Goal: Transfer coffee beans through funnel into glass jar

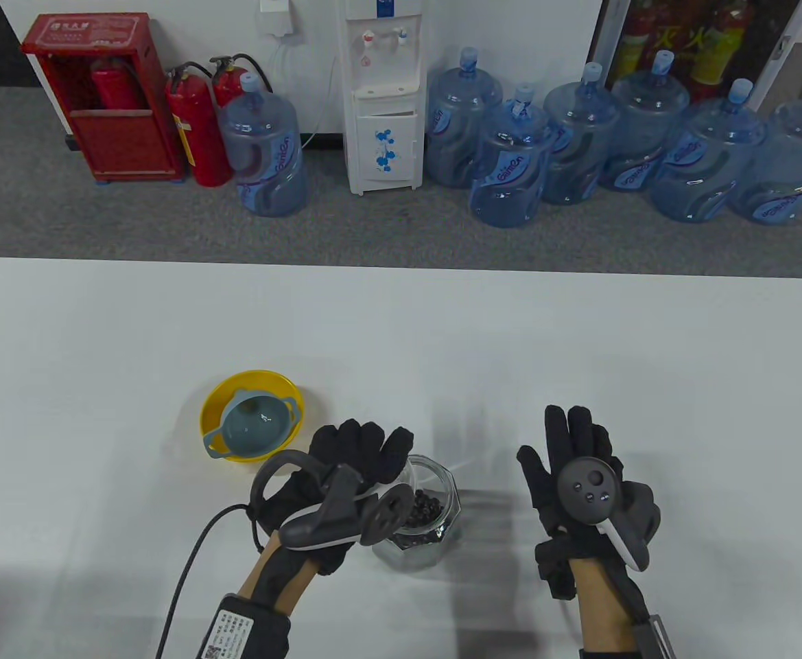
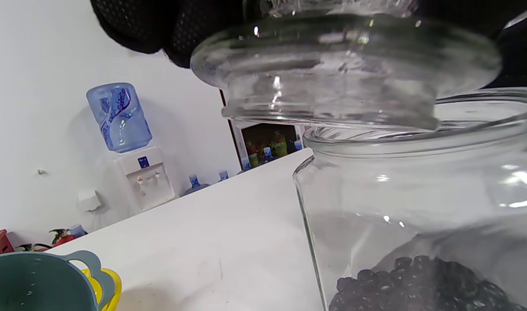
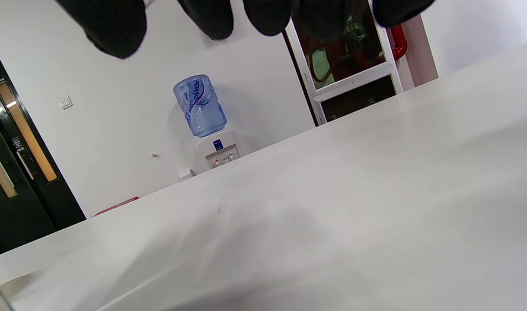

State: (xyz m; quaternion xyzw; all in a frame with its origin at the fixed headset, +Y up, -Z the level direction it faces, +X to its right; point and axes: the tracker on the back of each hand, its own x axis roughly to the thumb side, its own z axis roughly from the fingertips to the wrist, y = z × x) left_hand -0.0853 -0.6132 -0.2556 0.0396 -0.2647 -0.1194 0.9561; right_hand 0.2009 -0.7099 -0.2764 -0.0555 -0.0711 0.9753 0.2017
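A glass jar [image 1: 435, 511] with dark coffee beans [image 1: 422, 513] in its bottom stands near the table's front centre. My left hand [image 1: 356, 456] grips the glass lid [image 2: 345, 73] and holds it tilted just above the jar's mouth [image 2: 419, 138]; the beans [image 2: 419, 285] show through the jar wall. A grey-blue funnel [image 1: 255, 424] sits inside a yellow bowl [image 1: 217, 405] left of the jar, and shows in the left wrist view [image 2: 34, 280]. My right hand [image 1: 572, 453] hovers flat and empty, fingers spread, right of the jar.
The white table [image 1: 401, 329] stretches wide behind the objects. A cable [image 1: 188, 570] trails from my left wrist to the front edge. Beyond the table stand water bottles [image 1: 510, 165], a dispenser [image 1: 383, 96] and fire extinguishers [image 1: 198, 130].
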